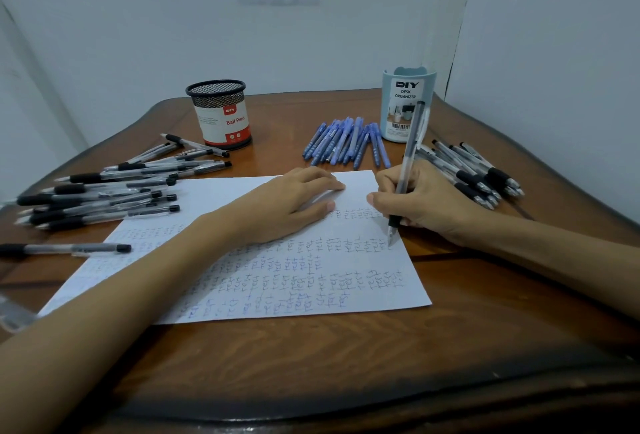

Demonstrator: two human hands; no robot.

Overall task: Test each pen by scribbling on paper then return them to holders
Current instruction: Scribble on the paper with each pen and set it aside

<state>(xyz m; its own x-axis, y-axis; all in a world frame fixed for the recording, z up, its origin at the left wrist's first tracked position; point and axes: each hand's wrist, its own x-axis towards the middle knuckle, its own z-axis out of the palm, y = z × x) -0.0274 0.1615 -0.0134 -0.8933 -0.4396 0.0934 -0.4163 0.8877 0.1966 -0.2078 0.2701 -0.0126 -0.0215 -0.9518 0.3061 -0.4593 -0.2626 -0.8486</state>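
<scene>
A white sheet of paper [346, 281] covered with rows of small blue and black scribbles lies in the middle of the wooden table [311, 364]. My left hand [287, 205] presses flat on the upper part of the sheet, fingers straight. My right hand [426, 205] grips a clear black-grip pen [407, 163] upright, its tip touching the paper near the right edge. At the back stand a black mesh holder [220, 113] and a light blue desk organizer [407, 104].
Several black pens [104, 187] lie piled at the left, and one lies apart [65, 248] at the left edge. Several blue pens [346, 142] lie between the holders. More black pens [474, 170] lie at the right. White walls close in behind.
</scene>
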